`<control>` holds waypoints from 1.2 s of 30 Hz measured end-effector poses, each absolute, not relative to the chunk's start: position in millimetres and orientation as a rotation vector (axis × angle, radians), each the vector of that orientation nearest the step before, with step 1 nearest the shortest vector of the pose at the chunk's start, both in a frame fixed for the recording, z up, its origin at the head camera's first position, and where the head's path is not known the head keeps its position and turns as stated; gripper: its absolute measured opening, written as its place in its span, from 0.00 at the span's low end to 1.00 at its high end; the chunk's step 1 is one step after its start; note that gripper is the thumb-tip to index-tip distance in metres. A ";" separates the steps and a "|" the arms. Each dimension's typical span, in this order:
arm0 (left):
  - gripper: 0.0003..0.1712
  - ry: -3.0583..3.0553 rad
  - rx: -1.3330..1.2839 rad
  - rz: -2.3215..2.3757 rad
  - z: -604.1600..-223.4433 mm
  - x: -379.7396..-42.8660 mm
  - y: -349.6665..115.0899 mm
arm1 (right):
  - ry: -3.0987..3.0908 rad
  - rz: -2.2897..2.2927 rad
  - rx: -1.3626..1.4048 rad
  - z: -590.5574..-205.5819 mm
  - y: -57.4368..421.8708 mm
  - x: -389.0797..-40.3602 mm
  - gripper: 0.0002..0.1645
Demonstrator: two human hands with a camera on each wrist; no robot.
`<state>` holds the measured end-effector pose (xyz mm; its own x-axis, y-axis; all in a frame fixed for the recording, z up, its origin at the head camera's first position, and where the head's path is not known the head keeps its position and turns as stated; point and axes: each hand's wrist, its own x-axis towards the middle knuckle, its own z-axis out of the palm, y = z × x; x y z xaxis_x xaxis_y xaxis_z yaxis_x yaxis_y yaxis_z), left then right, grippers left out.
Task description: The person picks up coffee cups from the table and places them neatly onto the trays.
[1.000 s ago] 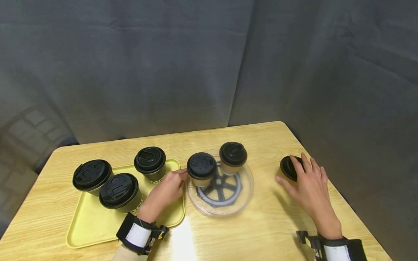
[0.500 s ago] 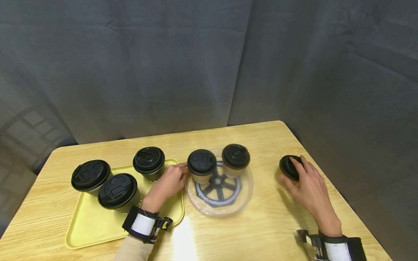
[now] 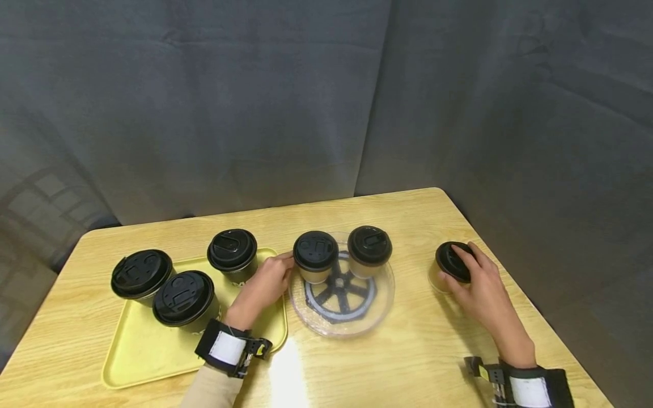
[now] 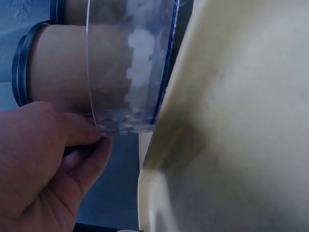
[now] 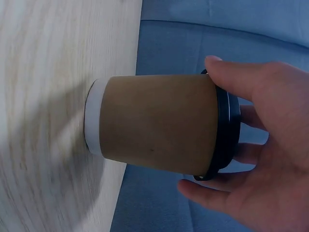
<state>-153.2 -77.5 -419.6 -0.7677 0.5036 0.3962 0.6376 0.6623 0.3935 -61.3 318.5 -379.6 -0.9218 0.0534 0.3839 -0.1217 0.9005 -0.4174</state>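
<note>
A clear round turntable [image 3: 357,323] with a spoked ring under it carries two lidded paper coffee cups, one at the left [image 3: 314,255] and one at the right [image 3: 369,252]. In the left wrist view, the fingers of my left hand [image 4: 53,159] pinch the turntable's clear rim [image 4: 125,116], just under a brown cup [image 4: 58,67]. Over at the right, my right hand [image 3: 484,289] holds another coffee cup [image 3: 451,263] by its black lid. The right wrist view shows this brown cup [image 5: 159,123] upright at the table, thumb and fingers around the lid.
A yellow tray [image 3: 138,351] lies left of the turntable, partly under my left forearm. Three larger black-lidded cups stand at it: a left one [image 3: 143,275], a front one [image 3: 186,300] and a back one [image 3: 233,252]. Grey curtains [image 3: 229,113] hang behind the table [image 3: 408,362].
The turntable has turned clockwise a little: its left cup moved back, its right cup moved right and forward. My right fingers have closed in around the lid of the cup at right.
</note>
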 end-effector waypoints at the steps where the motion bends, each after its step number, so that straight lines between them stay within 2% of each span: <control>1: 0.13 -2.618 -0.918 -0.763 -419.6 -152.9 -77.3 | -2.674 0.629 0.050 -378.7 318.5 -61.5 0.38; 9: 0.19 -2.667 -0.871 -0.794 -416.8 -148.4 -79.3 | -2.627 0.651 0.061 -379.0 317.6 -62.4 0.35; 15: 0.19 -2.739 -0.797 -0.767 -414.5 -142.5 -84.0 | -2.551 0.608 0.087 -383.3 318.8 -64.1 0.35; 25: 0.22 -2.723 -0.757 -0.665 -411.6 -111.5 -97.0 | -2.536 0.595 0.079 -379.9 320.1 -63.4 0.35; 36: 0.38 -2.808 -0.684 -0.463 -406.6 -79.0 -99.9 | -2.527 0.612 0.070 -369.3 313.0 -58.1 0.37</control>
